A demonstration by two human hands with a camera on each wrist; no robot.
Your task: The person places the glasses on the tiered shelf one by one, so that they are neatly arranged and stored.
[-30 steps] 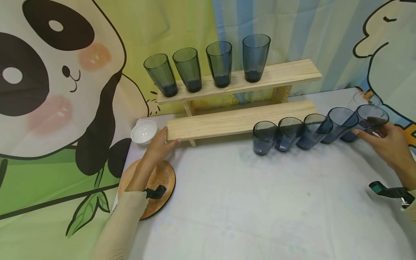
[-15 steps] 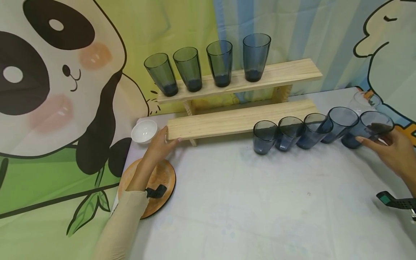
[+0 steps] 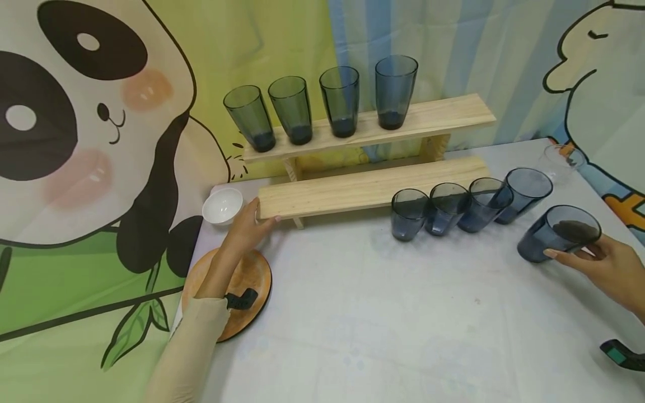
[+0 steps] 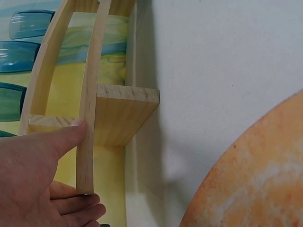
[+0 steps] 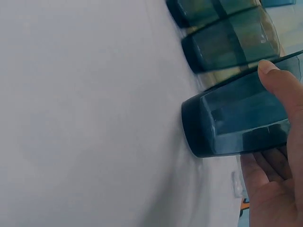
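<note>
right of frame, the right hand (image 3: 611, 270) grips a tinted glass (image 3: 554, 235), thumb opposite fingers; left of centre, the left hand (image 3: 246, 228) pinches the wooden shelf (image 3: 327, 196). steady, upright handling should spare the neighbouring glasses (image 3: 484, 204).

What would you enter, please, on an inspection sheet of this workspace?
Surface: table with a white cover.
Job's things: wooden rack with two boards; four dark tumblers on its upper board; four more tumblers on the table by its right end; one held tumbler.
Clutter: white bowl and round brown plate at left; clear glass at far right.
Grips: left grip holds the lower board's left end; right grip holds a tumbler.
Cables: nothing seen.
Surroundings: printed cartoon backdrop with a panda.
</note>
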